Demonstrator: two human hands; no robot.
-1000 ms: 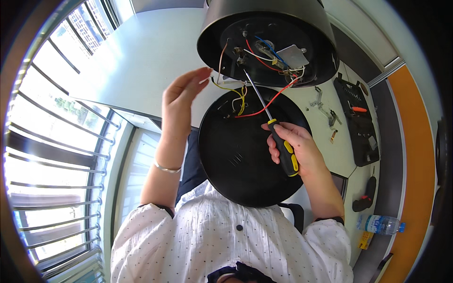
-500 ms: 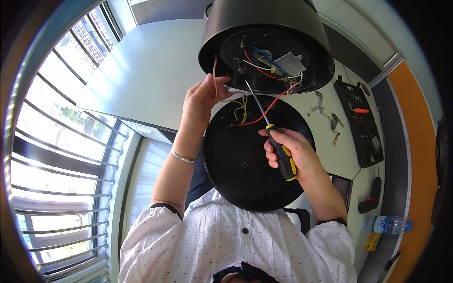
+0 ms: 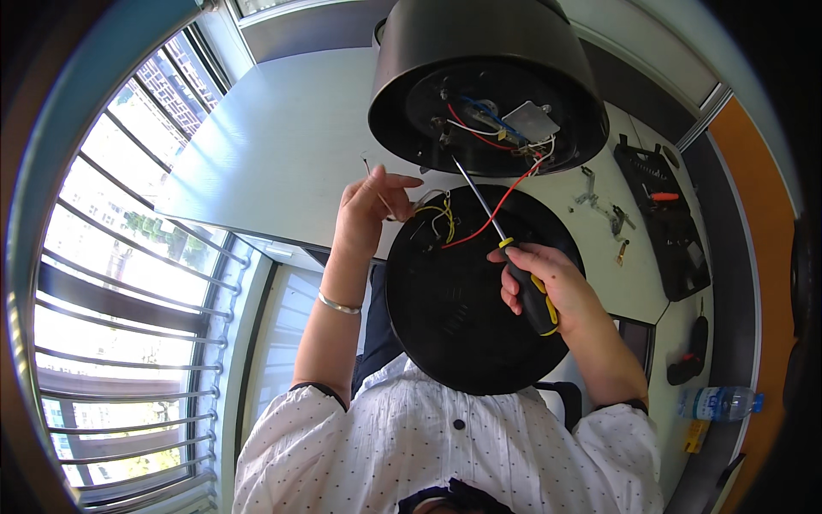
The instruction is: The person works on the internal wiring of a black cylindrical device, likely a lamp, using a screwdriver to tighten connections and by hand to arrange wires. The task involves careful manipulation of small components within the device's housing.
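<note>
A dark metal round appliance housing lies tipped on the table with its open underside toward me, showing red, blue and white wires. In front of it is a round black base cover; a red wire still links the two. My left hand, left of the housing, pinches a thin brownish wire, its free end sticking up. Yellow wires lie by its fingertips. My right hand grips a screwdriver with a black and yellow handle, tip near the housing's lower rim.
At right, an opened black tool case holds an orange-handled tool. Loose metal parts lie beside it. Nearer me are a black and red tool and a water bottle. A barred window is at left.
The brownish wire, which reached up into the housing, now has its end loose in my left hand, clear of the rim. The screwdriver tip has drawn slightly down from the terminal area.
</note>
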